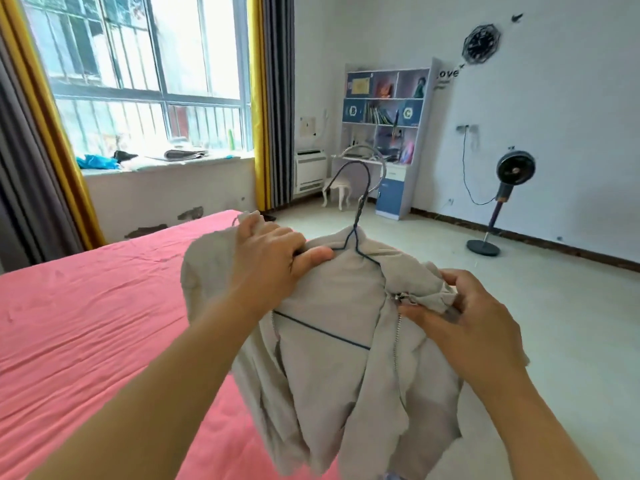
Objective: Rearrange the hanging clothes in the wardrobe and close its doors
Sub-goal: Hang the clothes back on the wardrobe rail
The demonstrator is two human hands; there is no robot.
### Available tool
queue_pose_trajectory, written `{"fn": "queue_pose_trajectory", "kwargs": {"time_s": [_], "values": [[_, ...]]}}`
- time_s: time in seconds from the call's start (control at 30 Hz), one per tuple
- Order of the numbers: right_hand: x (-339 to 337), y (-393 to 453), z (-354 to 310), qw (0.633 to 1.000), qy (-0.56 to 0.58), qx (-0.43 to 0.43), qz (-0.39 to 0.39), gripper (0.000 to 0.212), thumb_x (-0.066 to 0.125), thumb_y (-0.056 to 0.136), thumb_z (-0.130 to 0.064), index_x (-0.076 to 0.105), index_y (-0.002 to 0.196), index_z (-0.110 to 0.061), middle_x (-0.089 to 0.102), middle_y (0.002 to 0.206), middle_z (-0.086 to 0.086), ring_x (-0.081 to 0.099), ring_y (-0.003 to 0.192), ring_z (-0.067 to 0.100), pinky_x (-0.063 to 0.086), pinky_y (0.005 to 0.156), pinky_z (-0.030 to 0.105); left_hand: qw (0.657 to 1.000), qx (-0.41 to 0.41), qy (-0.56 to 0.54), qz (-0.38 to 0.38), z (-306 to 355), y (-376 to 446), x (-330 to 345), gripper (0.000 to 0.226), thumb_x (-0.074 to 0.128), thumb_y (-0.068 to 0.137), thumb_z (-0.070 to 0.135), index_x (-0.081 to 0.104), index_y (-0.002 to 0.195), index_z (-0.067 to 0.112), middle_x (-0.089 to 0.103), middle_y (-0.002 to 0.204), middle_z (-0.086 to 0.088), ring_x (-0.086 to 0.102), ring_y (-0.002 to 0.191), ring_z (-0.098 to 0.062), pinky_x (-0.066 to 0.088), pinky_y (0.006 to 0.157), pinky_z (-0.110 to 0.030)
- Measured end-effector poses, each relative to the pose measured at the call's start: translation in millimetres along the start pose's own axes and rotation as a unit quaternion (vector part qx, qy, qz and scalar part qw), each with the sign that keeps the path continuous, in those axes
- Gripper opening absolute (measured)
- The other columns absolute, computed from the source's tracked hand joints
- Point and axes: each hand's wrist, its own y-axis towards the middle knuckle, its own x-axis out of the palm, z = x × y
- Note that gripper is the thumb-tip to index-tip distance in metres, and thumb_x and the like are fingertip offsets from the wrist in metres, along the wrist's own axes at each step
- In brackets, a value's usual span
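Your left hand (273, 252) grips the beige jacket (332, 341) at one shoulder, your right hand (464, 317) pinches its zipper edge, above the bed (86, 323) edge; tug unevenly and it may slip off the wire hanger (360, 209).

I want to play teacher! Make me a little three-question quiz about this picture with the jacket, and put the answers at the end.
1. True or false: the beige jacket hangs on a blue wire hanger.
2. Which hand pinches the jacket's edge beside the zipper? A) left hand B) right hand
3. Fill in: the sheet on the bed is ____.

Key:
1. True. The hanger's hook sticks out above the collar.
2. B. The left hand grips the jacket's shoulder over the hanger instead.
3. Pink.
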Motion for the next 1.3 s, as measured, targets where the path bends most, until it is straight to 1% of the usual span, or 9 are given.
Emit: {"fn": "queue_pose_trajectory", "kwargs": {"time_s": [0.1, 0.17, 0.27, 0.37, 0.5, 0.7, 0.93, 1.07, 1.3], "values": [[-24, -32, -15, 0.999, -0.022, 0.030, 0.034, 0.049, 0.068, 0.064, -0.063, 0.051, 0.103, -0.038, 0.057, 0.079, -0.020, 0.055, 0.075, 0.007, 0.040, 0.060, 0.023, 0.997, -0.040, -0.044, -0.050, 24, -8, -25, 0.074, 0.013, 0.082, 0.078, 0.065, 0.080, 0.025, 0.067, 0.097, 0.008, 0.055, 0.109, -0.017, 0.001, 0.108, -0.040], [-40, -54, -27, 0.997, -0.041, 0.056, 0.043, 0.053, 0.067, 0.065, -0.063, 0.052, 0.108, -0.036, 0.060, 0.086, -0.013, 0.056, 0.083, 0.014, 0.042, 0.068, 0.028, 0.994, -0.037, -0.071, -0.073, 35, -16, -44, 0.078, 0.013, 0.078, 0.080, 0.066, 0.104, 0.028, 0.059, 0.123, 0.008, 0.041, 0.129, -0.017, -0.004, 0.110, -0.046], [-54, -81, -47, 0.993, -0.068, 0.088, 0.050, 0.053, 0.065, 0.070, -0.063, 0.051, 0.113, -0.036, 0.061, 0.091, -0.011, 0.053, 0.083, 0.014, 0.039, 0.069, 0.029, 0.988, -0.025, -0.097, -0.114, 41, -23, -69, 0.082, 0.013, 0.074, 0.084, 0.057, 0.121, 0.033, 0.054, 0.129, 0.012, 0.039, 0.130, -0.013, -0.006, 0.112, -0.045], [-56, -106, -65, 0.989, -0.091, 0.098, 0.063, 0.054, 0.064, 0.071, -0.063, 0.051, 0.114, -0.035, 0.053, 0.080, -0.020, 0.051, 0.076, 0.010, 0.037, 0.060, 0.026, 0.976, -0.013, -0.125, -0.176, 37, -31, -80, 0.069, 0.019, 0.079, 0.075, 0.050, 0.127, 0.036, 0.056, 0.128, 0.012, 0.042, 0.128, -0.011, -0.006, 0.114, -0.044], [-44, -139, -87, 0.981, -0.112, 0.130, 0.091, 0.054, 0.065, 0.069, -0.064, 0.050, 0.113, -0.036, 0.050, 0.075, -0.024, 0.052, 0.074, 0.007, 0.032, 0.057, 0.012, 0.970, 0.024, -0.170, -0.173, 25, -49, -80, 0.069, 0.011, 0.079, 0.074, 0.052, 0.120, 0.036, 0.060, 0.118, 0.013, 0.047, 0.121, -0.013, -0.004, 0.114, -0.044], [-29, -200, -109, 0.956, -0.105, 0.217, 0.167, 0.047, 0.070, 0.063, -0.061, 0.053, 0.101, -0.040, 0.063, 0.077, -0.020, 0.059, 0.076, 0.001, 0.047, 0.067, 0.024, 0.948, 0.100, -0.268, -0.140, 33, -61, -72, 0.071, 0.008, 0.076, 0.083, 0.057, 0.088, 0.034, 0.063, 0.088, 0.015, 0.057, 0.096, -0.011, 0.007, 0.114, -0.040], [-44, -284, -138, 0.891, -0.147, 0.306, 0.301, 0.048, 0.074, 0.057, -0.062, 0.054, 0.095, -0.042, 0.066, 0.078, -0.025, 0.061, 0.076, -0.005, 0.051, 0.070, 0.027, 0.886, 0.180, -0.412, -0.111, 104, -77, -71, 0.072, 0.008, 0.076, 0.084, 0.054, 0.072, 0.028, 0.058, 0.068, 0.013, 0.058, 0.077, -0.013, 0.015, 0.107, -0.029], [-54, -322, -159, 0.849, -0.192, 0.356, 0.341, 0.048, 0.073, 0.056, -0.066, 0.051, 0.094, -0.046, 0.064, 0.082, -0.028, 0.059, 0.081, -0.005, 0.045, 0.067, 0.018, 0.854, 0.206, -0.467, -0.099, 142, -93, -78, 0.063, 0.018, 0.082, 0.078, 0.052, 0.068, 0.027, 0.057, 0.063, 0.011, 0.059, 0.071, -0.015, 0.021, 0.103, -0.030], [-71, -384, -198, 0.773, -0.250, 0.445, 0.376, 0.050, 0.068, 0.057, -0.071, 0.048, 0.093, -0.042, 0.064, 0.080, -0.022, 0.059, 0.079, 0.000, 0.044, 0.066, 0.021, 0.773, 0.239, -0.578, -0.104, 206, -130, -115, 0.057, 0.026, 0.083, 0.075, 0.048, 0.062, 0.026, 0.047, 0.056, 0.016, 0.044, 0.059, -0.010, 0.030, 0.091, -0.030]]}}
